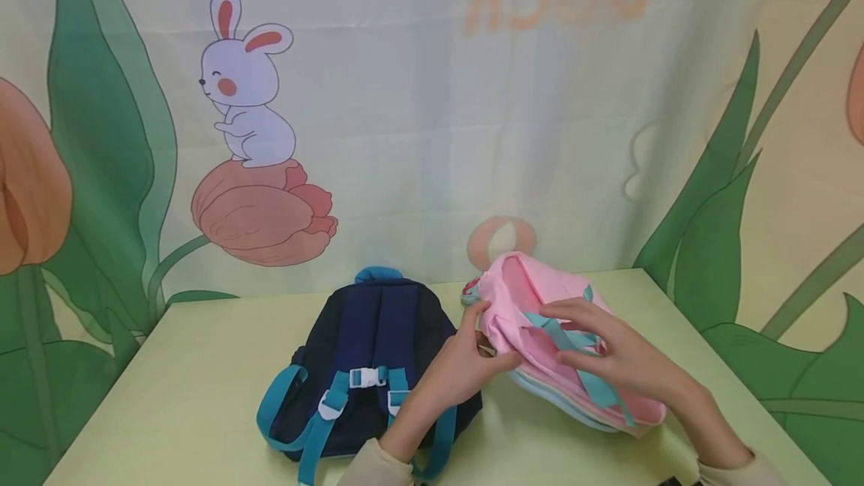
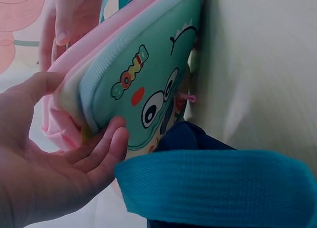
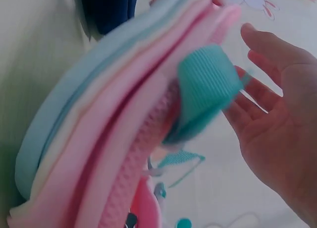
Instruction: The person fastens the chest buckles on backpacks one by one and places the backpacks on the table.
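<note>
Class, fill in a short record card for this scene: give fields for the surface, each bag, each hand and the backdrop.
Surface: pale yellow-green table
Bag 1: navy fabric backpack with teal straps, lying straps up, left of the pink one
Bag 2: pink fabric backpack with teal straps, lying front down
Left hand: thumb and fingers gripping the pink backpack's edge
Right hand: open, fingers over its teal straps
Backdrop: curtain printed with a rabbit and tulips
</note>
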{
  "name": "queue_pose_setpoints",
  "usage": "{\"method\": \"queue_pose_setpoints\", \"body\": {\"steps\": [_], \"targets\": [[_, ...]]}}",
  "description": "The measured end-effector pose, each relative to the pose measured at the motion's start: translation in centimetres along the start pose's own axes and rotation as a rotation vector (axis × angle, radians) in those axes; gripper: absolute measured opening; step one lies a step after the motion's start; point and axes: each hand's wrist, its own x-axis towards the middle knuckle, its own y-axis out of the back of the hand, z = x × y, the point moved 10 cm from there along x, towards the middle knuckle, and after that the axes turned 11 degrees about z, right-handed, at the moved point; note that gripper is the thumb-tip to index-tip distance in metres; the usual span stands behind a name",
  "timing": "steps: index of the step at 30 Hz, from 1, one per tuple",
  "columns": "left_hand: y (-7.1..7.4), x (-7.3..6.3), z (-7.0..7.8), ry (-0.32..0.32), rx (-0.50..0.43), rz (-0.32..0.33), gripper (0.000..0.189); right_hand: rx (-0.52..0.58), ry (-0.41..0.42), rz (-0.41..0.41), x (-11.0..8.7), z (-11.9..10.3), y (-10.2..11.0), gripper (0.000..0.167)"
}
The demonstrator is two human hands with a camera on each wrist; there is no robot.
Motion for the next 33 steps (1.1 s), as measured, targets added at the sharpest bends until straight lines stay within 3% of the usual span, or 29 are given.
{"method": "queue_pose_setpoints", "body": {"steps": [5,14,21,24,33], "targets": [[-0.4,0.0,-0.8,0.017,0.031,-0.023,0.094,-0.075,-0.078,0.047,-0.7,1.0,1.4,0.055],[-0.7,0.0,-1.2,-0.007,0.087,-0.062,0.094,-0.089,-0.095,0.081,-1.8,2.4,3.4,0.054],[-1.6,-0.5,-2.2,0.083,0.073,-0.161,0.085,-0.134,-0.117,0.082,-2.6,4.0,4.2,0.050],[-1.9,-0.7,-2.5,0.098,0.113,-0.180,0.080,-0.142,-0.109,0.079,-2.8,4.3,4.5,0.048],[-2.2,-0.4,-1.9,0.022,0.283,-0.189,0.060,-0.181,-0.186,0.084,-3.9,6.0,5.4,0.048]]}}
